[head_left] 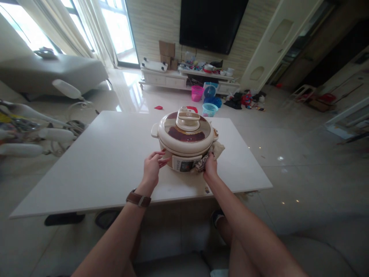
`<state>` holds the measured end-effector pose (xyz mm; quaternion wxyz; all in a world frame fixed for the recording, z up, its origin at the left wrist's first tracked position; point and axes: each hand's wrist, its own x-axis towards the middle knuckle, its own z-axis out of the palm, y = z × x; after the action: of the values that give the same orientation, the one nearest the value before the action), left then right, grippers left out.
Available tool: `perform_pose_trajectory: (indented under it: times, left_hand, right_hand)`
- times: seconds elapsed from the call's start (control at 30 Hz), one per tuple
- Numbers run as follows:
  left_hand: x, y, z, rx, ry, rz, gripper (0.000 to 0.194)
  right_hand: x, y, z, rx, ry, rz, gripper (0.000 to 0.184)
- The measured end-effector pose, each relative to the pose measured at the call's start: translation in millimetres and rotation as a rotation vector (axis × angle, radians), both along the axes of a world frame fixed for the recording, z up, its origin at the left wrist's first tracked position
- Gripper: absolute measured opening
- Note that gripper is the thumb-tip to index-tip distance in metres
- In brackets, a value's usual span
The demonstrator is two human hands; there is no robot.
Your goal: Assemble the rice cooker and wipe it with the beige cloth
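Electric cooker [187, 148] seated on white table [115, 165], apparently being wiped. Patterned cloth [201, 163] bunched in right hand [211, 164], held against cooker's side. Left hand [152, 165] loosely spread beside it, contact unclear. Steadying judged needed for further strokes.

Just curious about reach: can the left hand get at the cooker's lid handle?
Probably yes: the left hand is beside the cooker, and nothing visible blocks its way up to the lid handle.
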<state>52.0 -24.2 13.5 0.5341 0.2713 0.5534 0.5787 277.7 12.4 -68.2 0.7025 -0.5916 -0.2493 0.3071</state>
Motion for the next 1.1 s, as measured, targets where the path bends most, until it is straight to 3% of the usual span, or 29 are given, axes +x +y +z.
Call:
perform_pose_trajectory:
  times: [0.1, 0.3, 0.47, 0.8, 1.1]
  left_hand:
    - [0, 1, -0.8, 0.002, 0.002, 0.007, 0.015]
    - [0, 2, -1.3, 0.006, -0.004, 0.048, 0.015]
    - [0, -1, 0.1, -0.003, -0.006, 0.032, 0.015]
    - [1, -1, 0.9, -0.008, -0.013, 0.024, 0.014]
    - [1, 0, -1.2, 0.001, 0.006, 0.03, 0.015]
  right_hand:
    - [-13, -7, 6.0, -0.137, 0.081, -0.035, 0.045]
    - [-47, -50, 33.1, -0.075, 0.06, -0.019, 0.055]
    - [-38, -54, 49.1, -0.017, -0.051, 0.047, 0.061]
    - [-18, -16, 33.3, -0.04, -0.134, -0.004, 0.062]
    - [-64, -69, 22.7, -0.094, -0.009, 0.022, 0.059]
